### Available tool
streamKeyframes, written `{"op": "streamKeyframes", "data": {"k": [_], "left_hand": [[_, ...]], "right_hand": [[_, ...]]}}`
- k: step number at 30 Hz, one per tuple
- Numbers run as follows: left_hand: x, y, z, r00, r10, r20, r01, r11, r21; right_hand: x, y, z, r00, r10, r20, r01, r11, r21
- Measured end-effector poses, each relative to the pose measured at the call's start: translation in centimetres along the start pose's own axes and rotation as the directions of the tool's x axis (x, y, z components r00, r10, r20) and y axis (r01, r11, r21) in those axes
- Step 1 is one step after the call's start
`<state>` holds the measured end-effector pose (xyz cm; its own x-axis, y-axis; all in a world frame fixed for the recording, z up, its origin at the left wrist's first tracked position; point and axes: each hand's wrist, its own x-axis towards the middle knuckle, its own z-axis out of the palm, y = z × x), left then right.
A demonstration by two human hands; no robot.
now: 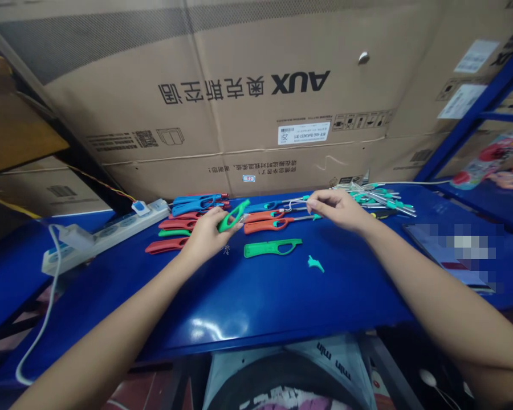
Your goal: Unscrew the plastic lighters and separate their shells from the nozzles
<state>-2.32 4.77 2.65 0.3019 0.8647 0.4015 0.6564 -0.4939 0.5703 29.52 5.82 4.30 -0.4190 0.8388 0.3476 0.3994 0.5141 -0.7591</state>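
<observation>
My left hand (209,232) is closed around a green plastic lighter handle (232,216), its trigger loop raised toward the right. My right hand (338,209) has thumb and fingers pinched together at the back of the table, by a thin white wire (297,201); whether the wire is in the pinch is hard to see. Between the hands lie orange lighter handles (265,226) with metal rods and a blue one (263,207). Nearer me are a green handle shell (271,248) and a small teal trigger piece (315,263). Red handles (166,246) lie beside my left hand.
Blue handles (199,203) are stacked at the back left, beside a white power strip (111,233). A pile of metal rods with teal parts (380,198) lies at the back right. A large cardboard box (239,125) walls off the blue table (256,307).
</observation>
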Motion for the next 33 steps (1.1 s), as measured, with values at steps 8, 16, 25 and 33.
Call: {"op": "streamKeyframes", "data": {"k": [8, 16, 25, 33], "left_hand": [[-2.4, 4.3, 4.1, 0.879, -0.295, 0.374, 0.476, 0.555, -0.682], [-2.8, 3.6, 4.6, 0.928, -0.169, 0.332, 0.329, 0.789, -0.519], [-2.3, 1.1, 5.0, 0.955, 0.186, 0.231, -0.186, 0.982, -0.021], [-1.9, 0.8, 5.0, 0.943, 0.202, 0.264, -0.222, 0.974, 0.049]], "right_hand": [[-0.7, -1.8, 5.5, 0.986, -0.023, 0.167, -0.006, 0.986, 0.169], [-1.1, -1.8, 4.1, 0.872, 0.025, 0.49, -0.032, 0.999, 0.007], [-1.9, -2.4, -0.4, 0.719, 0.354, 0.599, -0.044, 0.882, -0.469], [-1.8, -2.8, -0.4, 0.818, 0.288, 0.498, 0.016, 0.854, -0.52]]}}
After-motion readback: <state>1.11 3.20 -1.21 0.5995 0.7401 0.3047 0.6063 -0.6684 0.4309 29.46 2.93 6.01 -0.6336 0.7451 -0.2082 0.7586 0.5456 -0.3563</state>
